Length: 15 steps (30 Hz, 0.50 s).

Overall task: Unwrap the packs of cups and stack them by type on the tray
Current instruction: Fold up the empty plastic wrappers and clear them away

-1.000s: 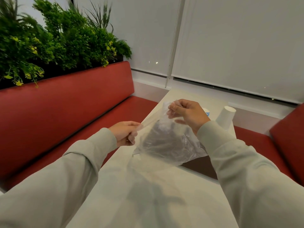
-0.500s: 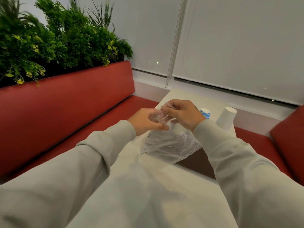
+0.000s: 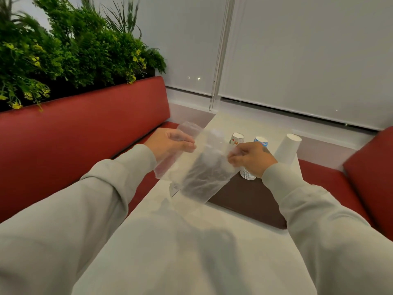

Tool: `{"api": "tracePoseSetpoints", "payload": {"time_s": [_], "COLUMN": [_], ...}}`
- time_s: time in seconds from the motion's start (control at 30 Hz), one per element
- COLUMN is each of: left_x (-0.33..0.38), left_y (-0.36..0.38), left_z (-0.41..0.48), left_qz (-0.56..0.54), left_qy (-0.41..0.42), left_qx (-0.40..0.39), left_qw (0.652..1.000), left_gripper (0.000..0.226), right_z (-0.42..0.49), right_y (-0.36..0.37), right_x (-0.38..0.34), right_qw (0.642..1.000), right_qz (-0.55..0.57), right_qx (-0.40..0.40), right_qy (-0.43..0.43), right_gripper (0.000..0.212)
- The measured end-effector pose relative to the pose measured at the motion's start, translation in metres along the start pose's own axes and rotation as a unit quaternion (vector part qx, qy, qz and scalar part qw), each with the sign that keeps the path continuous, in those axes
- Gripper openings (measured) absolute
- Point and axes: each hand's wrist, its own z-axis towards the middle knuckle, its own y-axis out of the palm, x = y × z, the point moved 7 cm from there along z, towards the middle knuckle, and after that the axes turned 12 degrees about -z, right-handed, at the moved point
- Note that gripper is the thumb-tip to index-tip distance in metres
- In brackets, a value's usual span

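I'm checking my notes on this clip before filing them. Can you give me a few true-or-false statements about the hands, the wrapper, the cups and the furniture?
1. The left hand and the right hand both hold the clear plastic wrapper. True.
2. The wrapper lies flat on the tray. False: it is held up between the two hands.
3. The white cup stack stands upside down, base up. True.
4. The bench is blue. False: it is red.
5. The tray is dark brown and sits on a white table. True.
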Motion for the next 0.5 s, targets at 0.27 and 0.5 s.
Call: {"api": "tracePoseSetpoints", "payload": {"time_s": [0.27,0.5], "left_x": [0.006,0.001], "left_y": [-0.035,-0.045], "left_z": [0.006,-0.004], "left_qz": [0.056,0.103], "left_qy": [0.075,0.094], "left_qx": [0.061,0.076], "left_qw": [0.994,0.987], "left_gripper": [0.016,0.062], "right_z": [-0.010,-0.019], "right_y": [-0.024,-0.019], "right_x": [-0.021,-0.035], "right_qw": [0.977,0.968], "right_qz": [0.065,-0.029], "right_qx": [0.198,0.227], "right_qy": [-0.039,-0.099], "right_gripper": [0.009,0.018]}}
